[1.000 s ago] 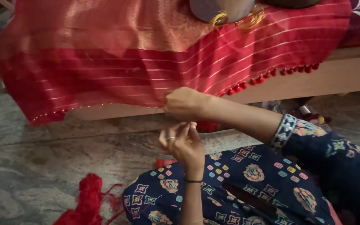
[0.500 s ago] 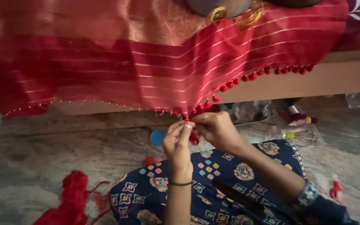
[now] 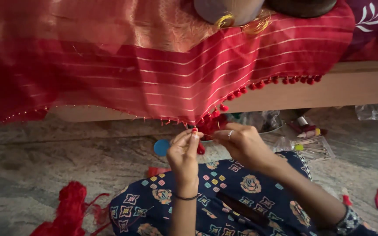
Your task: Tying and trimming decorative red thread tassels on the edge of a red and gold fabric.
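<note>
Both hands pinched at the hem of the red woven cloth with thin gold stripes [image 3: 189, 83] — small red thread tassels [image 3: 259, 85] along its edge.

From my remote seat: left hand [image 3: 184, 155] and right hand [image 3: 241, 144] each hold a fine pinch grip on red thread at the lowest corner of the hem, which hangs off the wooden bed [image 3: 351, 87] just above the lap. I judge the cloth light, limp and slippery — best taken at the hem. A loose red thread bundle [image 3: 68, 209] lies on the stone floor [image 3: 31, 166].
</note>
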